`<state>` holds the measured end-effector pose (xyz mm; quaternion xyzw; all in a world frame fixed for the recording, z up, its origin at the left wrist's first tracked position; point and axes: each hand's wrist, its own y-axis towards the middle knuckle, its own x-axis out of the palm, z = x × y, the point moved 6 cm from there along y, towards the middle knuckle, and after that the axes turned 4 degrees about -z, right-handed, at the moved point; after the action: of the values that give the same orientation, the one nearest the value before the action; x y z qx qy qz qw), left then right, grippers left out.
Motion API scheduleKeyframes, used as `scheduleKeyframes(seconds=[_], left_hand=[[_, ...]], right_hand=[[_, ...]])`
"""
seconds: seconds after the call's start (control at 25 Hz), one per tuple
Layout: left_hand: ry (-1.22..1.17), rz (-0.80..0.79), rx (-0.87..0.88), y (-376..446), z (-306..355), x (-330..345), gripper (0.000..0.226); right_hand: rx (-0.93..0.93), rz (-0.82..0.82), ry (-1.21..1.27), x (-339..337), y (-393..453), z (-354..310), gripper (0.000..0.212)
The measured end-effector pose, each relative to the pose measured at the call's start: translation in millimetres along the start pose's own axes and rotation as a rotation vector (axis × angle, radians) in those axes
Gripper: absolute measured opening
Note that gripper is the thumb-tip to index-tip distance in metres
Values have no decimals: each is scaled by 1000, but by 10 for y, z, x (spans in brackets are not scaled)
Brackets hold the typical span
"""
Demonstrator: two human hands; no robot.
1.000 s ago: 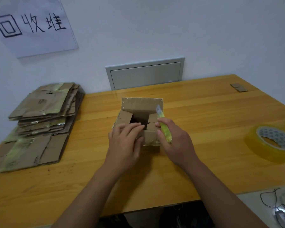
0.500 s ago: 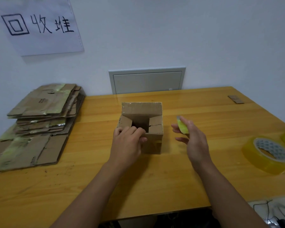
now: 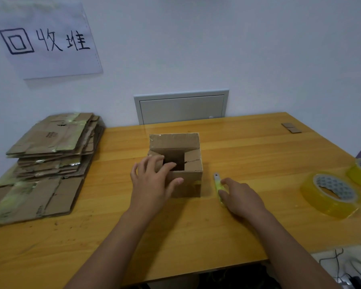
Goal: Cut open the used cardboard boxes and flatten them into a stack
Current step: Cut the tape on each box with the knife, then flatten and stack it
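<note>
Cardboard box [image 3: 180, 174] | left hand [image 3: 152, 184] steadies its near-left corner, fingers loosely draped | right hand [image 3: 241, 198] rests relaxed on box cutter [image 3: 218, 185] (parked flat, just right of box)

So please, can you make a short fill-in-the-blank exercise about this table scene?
1. The left hand rests on the open cardboard ____.
2. The yellow cutter lies on the table beside the ____ hand.
3. The flattened stack sits on the table's ____ side.
4. Two rolls of ____ lie at the table's right edge.

Missing words: box; right; left; tape
</note>
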<state>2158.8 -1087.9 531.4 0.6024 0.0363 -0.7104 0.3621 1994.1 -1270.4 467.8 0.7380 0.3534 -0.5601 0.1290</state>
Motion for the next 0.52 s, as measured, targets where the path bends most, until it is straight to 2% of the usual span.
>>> scheduleKeyframes(seconds=[0.12, 0.24, 0.32, 0.52], left_hand=[[-181, -147, -169, 29, -159, 39, 67], [-286, -192, -230, 27, -187, 37, 84], [-288, -196, -257, 5, -183, 15, 93], [-322, -176, -206, -98, -140, -72, 106]], right_hand=[[-37, 101, -24, -192, -41, -151, 42], [-152, 290, 198, -457, -121, -534, 52], [-193, 299, 258, -520, -133, -815, 64], [-117, 263, -8, -512, -64, -1222, 101]])
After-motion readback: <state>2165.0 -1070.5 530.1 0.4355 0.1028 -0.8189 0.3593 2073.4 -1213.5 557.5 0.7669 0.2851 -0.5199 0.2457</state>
